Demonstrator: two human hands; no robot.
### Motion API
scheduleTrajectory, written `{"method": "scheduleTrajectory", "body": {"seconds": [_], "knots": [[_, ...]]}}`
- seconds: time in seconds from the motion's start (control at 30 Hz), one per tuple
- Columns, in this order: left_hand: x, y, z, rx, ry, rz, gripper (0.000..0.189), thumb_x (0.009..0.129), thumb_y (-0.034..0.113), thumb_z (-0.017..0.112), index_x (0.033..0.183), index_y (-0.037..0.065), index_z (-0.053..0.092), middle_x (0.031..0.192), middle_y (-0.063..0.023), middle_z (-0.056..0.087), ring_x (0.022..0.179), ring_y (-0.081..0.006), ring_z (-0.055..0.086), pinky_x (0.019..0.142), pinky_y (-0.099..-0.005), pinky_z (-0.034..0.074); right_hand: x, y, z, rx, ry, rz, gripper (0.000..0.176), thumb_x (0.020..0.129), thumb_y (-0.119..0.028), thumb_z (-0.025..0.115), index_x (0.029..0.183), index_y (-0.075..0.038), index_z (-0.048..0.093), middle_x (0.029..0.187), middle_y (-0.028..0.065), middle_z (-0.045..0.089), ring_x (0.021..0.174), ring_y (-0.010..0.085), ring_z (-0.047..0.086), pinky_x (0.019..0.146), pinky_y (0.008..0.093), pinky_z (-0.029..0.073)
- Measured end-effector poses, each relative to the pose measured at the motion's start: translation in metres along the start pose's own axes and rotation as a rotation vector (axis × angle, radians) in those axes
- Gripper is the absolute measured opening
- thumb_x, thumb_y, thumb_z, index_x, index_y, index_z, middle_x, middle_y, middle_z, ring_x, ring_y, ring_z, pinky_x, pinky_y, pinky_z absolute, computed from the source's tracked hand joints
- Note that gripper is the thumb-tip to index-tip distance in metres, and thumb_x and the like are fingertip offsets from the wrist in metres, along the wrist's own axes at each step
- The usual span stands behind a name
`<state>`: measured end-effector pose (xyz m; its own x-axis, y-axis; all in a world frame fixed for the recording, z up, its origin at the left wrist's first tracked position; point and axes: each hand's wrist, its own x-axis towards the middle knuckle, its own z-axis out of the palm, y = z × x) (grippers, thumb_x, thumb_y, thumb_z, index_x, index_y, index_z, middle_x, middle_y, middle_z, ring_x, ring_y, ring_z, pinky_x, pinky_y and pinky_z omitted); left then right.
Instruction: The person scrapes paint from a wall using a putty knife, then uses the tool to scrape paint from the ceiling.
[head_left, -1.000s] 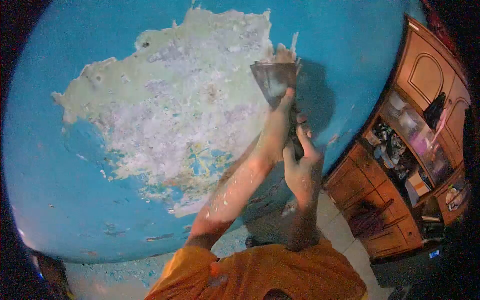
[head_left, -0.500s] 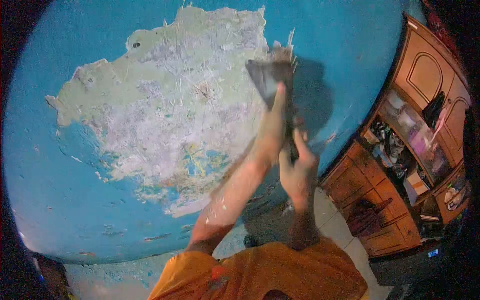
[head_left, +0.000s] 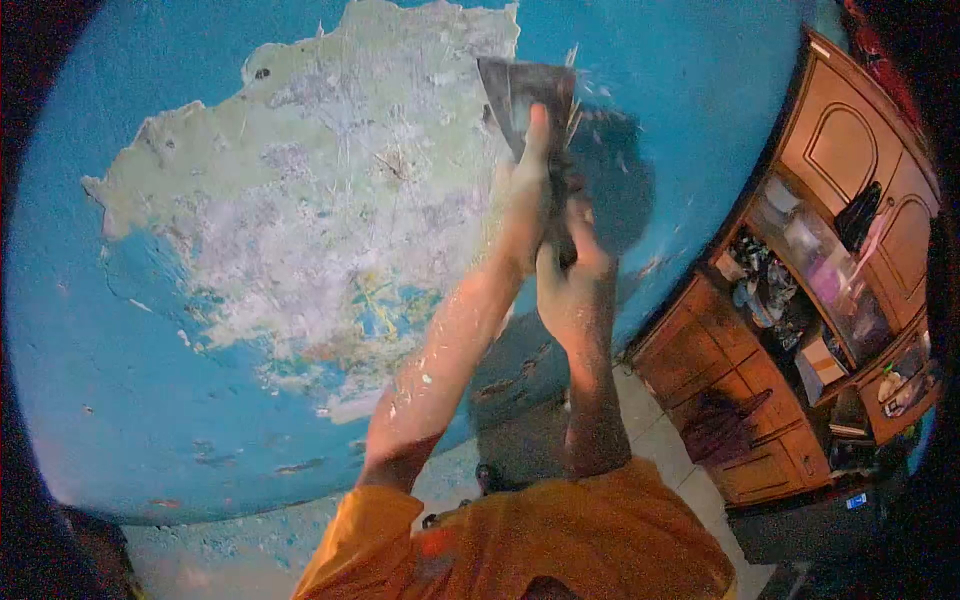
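A wide-bladed scraper lies against the blue wall, its blade at the right edge of a large bare patch where paint is gone. My left hand is closed on the scraper, thumb stretched up along the blade. Lower down, my right hand is wrapped round the handle, which my fingers mostly hide. Thin paint flakes stick up beside the blade's right side. Pale flecks dot my left forearm.
A wooden cabinet with open shelves of mixed items stands at the right. Below it sits a dark box with a blue label. Paint debris litters the floor along the wall's foot.
Both hands and the scraper have moved upward along the right edge of the bare patch. The view has shifted slightly, and more loose flakes show around the blade.
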<state>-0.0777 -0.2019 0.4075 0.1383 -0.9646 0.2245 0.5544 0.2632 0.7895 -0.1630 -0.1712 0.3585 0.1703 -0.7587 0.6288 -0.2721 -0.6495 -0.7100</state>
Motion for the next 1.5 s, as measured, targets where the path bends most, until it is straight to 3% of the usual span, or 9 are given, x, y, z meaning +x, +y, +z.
{"method": "scheduleTrajectory", "body": {"seconds": [0.17, 0.33, 0.5, 0.63, 0.93, 1.1, 1.2, 1.3, 1.5], "knots": [[-0.018, -0.007, 0.017, -0.006, 0.172, -0.101, 0.058, 0.076, 0.065, 0.043, 0.077, 0.006, 0.045, 0.059, -0.0046, 0.045, 0.044, -0.0169, 0.045, 0.040, -0.0309, 0.039, -0.011, 0.005, -0.016, -0.153, 0.051, -0.138, 0.046, 0.076, -0.016, 0.053, 0.118, 0.003, 0.044, 0.119, 0.0257, 0.044, 0.111, 0.0363, 0.044, 0.094, 0.0370, 0.035], [-0.007, -0.010, 0.009, 0.025, 0.026, -0.006, 0.056, 0.078, 0.063, 0.043, 0.077, 0.007, 0.046, 0.057, -0.0049, 0.046, 0.045, -0.0179, 0.047, 0.040, -0.0324, 0.039, -0.001, -0.004, -0.015, -0.036, -0.025, 0.042, 0.045, 0.076, -0.014, 0.054, 0.116, 0.003, 0.045, 0.119, 0.0240, 0.045, 0.110, 0.0352, 0.046, 0.092, 0.0363, 0.038], [-0.009, -0.014, 0.013, 0.062, 0.088, 0.178, 0.058, 0.079, 0.063, 0.040, 0.071, 0.006, 0.047, 0.055, -0.0056, 0.046, 0.044, -0.0185, 0.048, 0.040, -0.0314, 0.039, -0.003, 0.001, -0.015, -0.132, 0.087, -0.130, 0.044, 0.075, -0.015, 0.055, 0.116, 0.002, 0.047, 0.118, 0.0244, 0.046, 0.106, 0.0342, 0.049, 0.087, 0.0350, 0.042], [0.014, 0.024, 0.037, 0.104, 0.022, 0.147, 0.052, 0.079, 0.063, 0.041, 0.078, 0.011, 0.050, 0.056, -0.0018, 0.046, 0.049, -0.0161, 0.046, 0.044, -0.0289, 0.037, 0.039, -0.028, -0.027, 0.010, 0.039, -0.065, 0.045, 0.075, -0.015, 0.056, 0.116, 0.000, 0.047, 0.118, 0.0244, 0.046, 0.106, 0.0340, 0.049, 0.086, 0.0347, 0.042], [-0.021, -0.018, 0.018, -0.024, 0.222, -0.123, 0.055, 0.081, 0.058, 0.042, 0.081, 0.004, 0.049, 0.061, -0.0047, 0.046, 0.048, -0.0156, 0.046, 0.043, -0.0302, 0.041, -0.011, -0.003, -0.032, -0.070, -0.076, 0.060, 0.045, 0.074, -0.015, 0.054, 0.116, 0.000, 0.047, 0.117, 0.0221, 0.047, 0.103, 0.0336, 0.051, 0.085, 0.0347, 0.043], [-0.017, -0.026, -0.001, 0.051, 0.140, 0.093, 0.051, 0.082, 0.057, 0.042, 0.081, 0.006, 0.047, 0.059, -0.0037, 0.045, 0.045, -0.0157, 0.045, 0.041, -0.0311, 0.040, -0.020, 0.011, -0.009, -0.104, 0.091, -0.216, 0.043, 0.075, -0.013, 0.054, 0.115, 0.001, 0.047, 0.116, 0.0222, 0.048, 0.100, 0.0354, 0.052, 0.084, 0.0343, 0.044], [0.005, 0.019, 0.026, 0.054, 0.072, 0.048, 0.047, 0.083, 0.055, 0.042, 0.086, 0.008, 0.046, 0.058, -0.0024, 0.044, 0.043, -0.0154, 0.043, 0.038, -0.0305, 0.038, 0.019, -0.018, -0.015, -0.090, 0.015, 0.014, 0.044, 0.077, -0.015, 0.053, 0.118, 0.001, 0.044, 0.122, 0.0225, 0.043, 0.108, 0.0340, 0.047, 0.087, 0.0350, 0.041], [-0.005, 0.006, 0.024, 0.033, 0.071, 0.100, 0.048, 0.082, 0.055, 0.043, 0.089, 0.008, 0.048, 0.058, -0.0031, 0.046, 0.045, -0.0157, 0.044, 0.039, -0.0308, 0.038, 0.010, -0.012, -0.024, -0.059, 0.045, -0.141, 0.045, 0.077, -0.016, 0.053, 0.119, 0.000, 0.044, 0.122, 0.0230, 0.043, 0.109, 0.0353, 0.046, 0.089, 0.0358, 0.040], [0.017, 0.000, 0.009, 0.065, 0.021, 0.064, 0.052, 0.079, 0.056, 0.048, 0.093, 0.006, 0.050, 0.065, -0.0092, 0.050, 0.050, -0.0181, 0.049, 0.045, -0.0315, 0.041, 0.011, -0.013, -0.014, -0.092, 0.039, 0.019, 0.046, 0.077, -0.016, 0.054, 0.119, 0.001, 0.045, 0.120, 0.0246, 0.044, 0.110, 0.0362, 0.045, 0.093, 0.0361, 0.036]]}}
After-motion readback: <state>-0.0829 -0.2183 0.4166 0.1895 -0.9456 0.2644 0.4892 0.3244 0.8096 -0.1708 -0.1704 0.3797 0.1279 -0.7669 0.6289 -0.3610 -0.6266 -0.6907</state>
